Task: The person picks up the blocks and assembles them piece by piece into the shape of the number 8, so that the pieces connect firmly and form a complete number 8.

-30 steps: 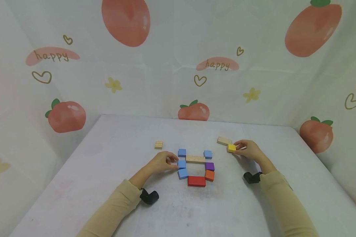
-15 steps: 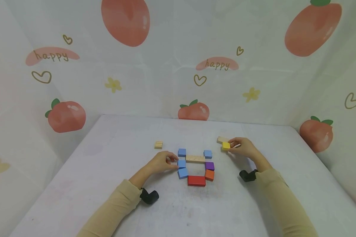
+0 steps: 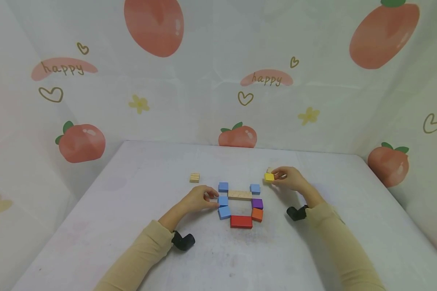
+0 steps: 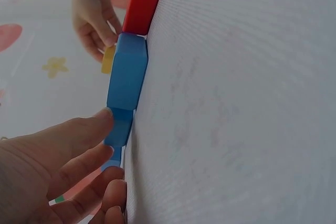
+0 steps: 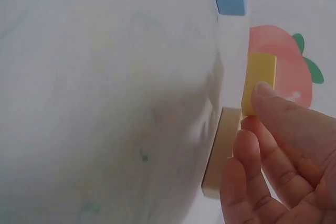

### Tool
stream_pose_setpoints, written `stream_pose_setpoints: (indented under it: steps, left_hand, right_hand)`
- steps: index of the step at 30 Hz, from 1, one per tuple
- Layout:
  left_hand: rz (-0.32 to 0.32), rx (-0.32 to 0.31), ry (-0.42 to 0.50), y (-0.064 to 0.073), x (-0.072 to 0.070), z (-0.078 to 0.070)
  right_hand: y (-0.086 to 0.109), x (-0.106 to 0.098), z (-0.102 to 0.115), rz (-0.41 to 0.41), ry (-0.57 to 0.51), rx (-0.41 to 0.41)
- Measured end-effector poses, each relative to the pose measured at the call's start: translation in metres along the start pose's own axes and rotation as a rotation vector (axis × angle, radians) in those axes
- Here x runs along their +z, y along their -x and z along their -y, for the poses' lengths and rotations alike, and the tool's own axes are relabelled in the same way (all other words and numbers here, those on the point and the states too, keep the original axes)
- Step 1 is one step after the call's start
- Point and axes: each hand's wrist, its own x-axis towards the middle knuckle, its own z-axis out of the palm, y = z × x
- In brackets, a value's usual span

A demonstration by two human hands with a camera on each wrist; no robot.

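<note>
In the head view, my right hand (image 3: pixel 291 178) pinches a yellow block (image 3: pixel 269 178) between thumb and fingers. A flat plain wooden block (image 5: pixel 218 156) lies beneath it, mostly covered by that hand in the head view. My left hand (image 3: pixel 199 199) has its thumb and forefinger at the two edges of the middle blue block (image 4: pixel 122 125) on the left side of a block outline. That outline also has another blue block (image 3: pixel 224 212), a long red block (image 3: pixel 241 221), an orange block (image 3: pixel 257 214), a purple block (image 3: pixel 257 203) and a plain wooden bar (image 3: pixel 240 195).
Two blue blocks stand at the back corners, one left (image 3: pixel 223 186) and one right (image 3: pixel 255 188). A small ridged wooden block (image 3: pixel 194 178) sits farther left. A patterned curtain (image 3: pixel 189 101) hangs behind the white table (image 3: pixel 204 258).
My right hand has moved left with the yellow block, passing in front of the flat wooden block and covering most of it. My left hand has kept its place.
</note>
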Motion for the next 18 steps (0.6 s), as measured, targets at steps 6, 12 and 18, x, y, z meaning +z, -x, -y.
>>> stream_pose_setpoints:
  steps: [6, 12, 18]
  left_hand:
    - [0.001, -0.003, 0.009, -0.001, 0.0, 0.001]
    - [0.003, 0.037, 0.043, -0.002, 0.0, 0.007]
    - [0.005, 0.039, 0.047, -0.001, 0.0, 0.007]
  right_hand:
    - [-0.006, 0.006, 0.003, 0.008, -0.008, -0.02]
    - [-0.011, 0.011, 0.003, 0.018, -0.009, -0.03]
    - [-0.014, 0.014, 0.006, 0.029, -0.011, -0.027]
